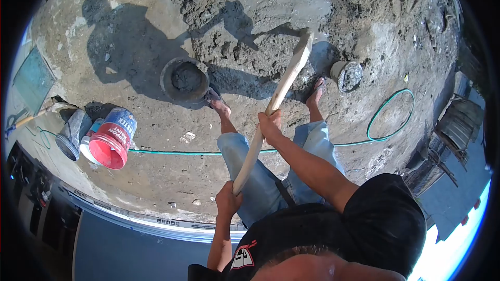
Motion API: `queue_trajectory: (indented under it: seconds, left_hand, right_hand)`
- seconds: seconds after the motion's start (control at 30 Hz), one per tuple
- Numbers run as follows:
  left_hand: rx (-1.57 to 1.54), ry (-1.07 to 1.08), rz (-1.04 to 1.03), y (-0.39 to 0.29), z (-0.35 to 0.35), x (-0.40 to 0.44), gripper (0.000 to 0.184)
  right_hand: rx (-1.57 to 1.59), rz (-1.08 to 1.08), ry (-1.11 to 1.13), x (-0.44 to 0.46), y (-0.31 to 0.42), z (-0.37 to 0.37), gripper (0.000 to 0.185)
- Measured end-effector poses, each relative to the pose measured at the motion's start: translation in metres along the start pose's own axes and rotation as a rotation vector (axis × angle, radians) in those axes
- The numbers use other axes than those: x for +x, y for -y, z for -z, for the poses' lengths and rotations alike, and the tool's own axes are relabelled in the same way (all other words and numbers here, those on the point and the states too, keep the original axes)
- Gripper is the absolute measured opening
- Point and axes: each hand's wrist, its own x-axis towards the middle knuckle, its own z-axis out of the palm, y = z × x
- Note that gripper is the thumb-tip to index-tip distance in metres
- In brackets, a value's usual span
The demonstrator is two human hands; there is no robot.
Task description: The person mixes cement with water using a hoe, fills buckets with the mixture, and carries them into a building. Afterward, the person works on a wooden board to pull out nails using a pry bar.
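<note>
While both hands were wrapped around a long wooden handle (284, 86), the left hand (228, 200) had its fingers closed about the near end, by the left thigh, and the right hand (271, 126) clasped it farther up, near the middle. From that upper grip the handle slanted forward and to the right, passing between the feet, its far end over the wet mortar (265, 58); the shape of the tool's head was hard to make out. A dark bucket (167, 84) with mortar inside stood just beside the left foot (220, 106), and a smaller bucket (338, 71) stood near the right foot (319, 91).
</note>
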Motion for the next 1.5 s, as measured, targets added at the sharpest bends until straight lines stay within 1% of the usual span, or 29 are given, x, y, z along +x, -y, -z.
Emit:
queue_trajectory:
  seconds: [0.03, 0.1, 0.13, 0.2, 0.27, 0.4, 0.43, 0.5, 0.57, 0.63, 0.67, 0.7, 0.73, 0.77, 0.8, 0.87, 0.93, 0.97, 1.0, 1.07, 1.17, 1.2, 1.27, 1.3, 1.33, 1.4, 1.43, 1.47, 1.5]
  left_hand:
    - [0.009, 0.003, -0.006, -0.012, -0.006, 0.012, 0.034]
    - [0.007, -0.003, 0.063, -0.040, -0.019, 0.049, 0.035]
    - [0.020, -0.004, 0.054, -0.058, -0.019, 0.063, 0.035]
    - [-0.123, -0.074, 0.071, -0.096, -0.018, 0.076, 0.036]
    - [-0.165, -0.079, 0.068, -0.093, -0.047, 0.076, 0.035]
    - [-0.305, -0.134, 0.008, -0.119, -0.089, 0.131, 0.033]
    - [-0.295, -0.119, 0.011, -0.123, -0.090, 0.141, 0.033]
    - [-0.562, 0.008, 0.055, -0.137, -0.088, 0.158, 0.034]
    - [-0.497, -0.019, 0.064, -0.137, -0.079, 0.135, 0.034]
    - [-0.401, -0.010, 0.143, -0.126, -0.066, 0.100, 0.034]
    - [-0.368, 0.027, 0.212, -0.119, -0.057, 0.079, 0.034]
    - [-0.288, 0.024, 0.162, -0.113, -0.049, 0.061, 0.034]
    - [-0.207, 0.025, 0.108, -0.111, -0.044, 0.050, 0.033]
    - [-0.206, 0.025, 0.107, -0.115, -0.042, 0.043, 0.033]
    - [-0.169, 0.043, 0.100, -0.121, -0.042, 0.039, 0.033]
    - [-0.133, 0.062, 0.109, -0.129, -0.047, 0.044, 0.034]
    - [-0.139, 0.056, -0.020, -0.145, -0.058, 0.081, 0.036]
    - [-0.166, 0.080, -0.032, -0.155, -0.064, 0.107, 0.036]
    - [-0.192, 0.103, -0.041, -0.164, -0.067, 0.135, 0.037]
    - [-0.179, 0.123, -0.139, -0.181, -0.056, 0.181, 0.038]
    - [-0.144, 0.133, -0.160, -0.176, -0.020, 0.191, 0.037]
    - [-0.075, 0.122, -0.140, -0.173, 0.000, 0.178, 0.038]
    - [-0.006, 0.096, -0.125, -0.168, 0.040, 0.149, 0.039]
    - [0.038, 0.136, -0.066, -0.162, 0.058, 0.133, 0.039]
    - [0.076, 0.169, -0.019, -0.164, 0.070, 0.124, 0.040]
    - [0.104, 0.166, -0.044, -0.184, 0.075, 0.108, 0.041]
    - [0.138, 0.178, -0.065, -0.194, 0.074, 0.099, 0.043]
    - [0.130, 0.170, -0.058, -0.202, 0.070, 0.095, 0.043]
    - [0.095, 0.123, -0.125, -0.212, 0.066, 0.097, 0.044]
  right_hand:
    - [0.010, -0.003, -0.003, 0.022, -0.005, -0.004, 0.041]
    - [-0.029, -0.036, 0.120, 0.081, -0.005, -0.015, 0.039]
    - [-0.051, -0.015, 0.058, 0.099, 0.004, -0.018, 0.040]
    - [-0.079, -0.007, -0.008, 0.129, 0.023, -0.016, 0.041]
    - [-0.315, 0.061, -0.011, 0.128, 0.048, -0.005, 0.051]
    - [-0.481, 0.214, -0.055, 0.147, 0.126, 0.007, 0.052]
    - [-0.547, 0.259, -0.069, 0.161, 0.133, 0.006, 0.054]
    - [-0.604, 0.217, -0.033, 0.177, 0.134, -0.006, 0.058]
    - [-0.674, 0.195, 0.073, 0.177, 0.117, -0.017, 0.070]
    - [-0.669, 0.155, 0.070, 0.152, 0.070, -0.022, 0.059]
    - [-0.575, 0.057, 0.153, 0.126, 0.066, -0.012, 0.062]
    - [-0.569, 0.045, 0.146, 0.118, 0.040, -0.010, 0.063]
    - [-0.464, 0.123, 0.076, 0.122, 0.003, -0.008, 0.061]
    - [-0.265, 0.034, 0.147, 0.117, -0.005, 0.006, 0.055]
    - [-0.265, 0.036, 0.147, 0.118, 0.003, 0.021, 0.055]
    - [-0.044, -0.002, 0.097, 0.110, 0.025, 0.050, 0.047]
    - [-0.091, -0.015, -0.039, 0.142, 0.057, 0.071, 0.050]
    - [-0.106, 0.005, -0.014, 0.180, 0.063, 0.080, 0.050]
    - [-0.149, 0.041, -0.067, 0.218, 0.072, 0.087, 0.049]
    - [-0.117, 0.032, -0.114, 0.228, 0.130, 0.092, 0.050]
    - [-0.076, -0.047, -0.060, 0.254, 0.118, 0.068, 0.050]
    - [-0.016, -0.071, -0.058, 0.230, 0.111, 0.053, 0.048]
    - [0.073, -0.234, -0.050, 0.191, 0.094, 0.016, 0.047]
    - [0.091, -0.311, -0.031, 0.167, 0.086, 0.004, 0.048]
    - [0.089, -0.303, -0.023, 0.159, 0.079, -0.001, 0.048]
    - [0.081, -0.348, 0.098, 0.152, 0.065, -0.005, 0.051]
    - [0.077, -0.349, 0.098, 0.156, 0.055, -0.001, 0.051]
    - [0.088, -0.358, 0.183, 0.164, 0.050, 0.006, 0.045]
    - [0.100, -0.364, 0.271, 0.173, 0.051, 0.013, 0.038]
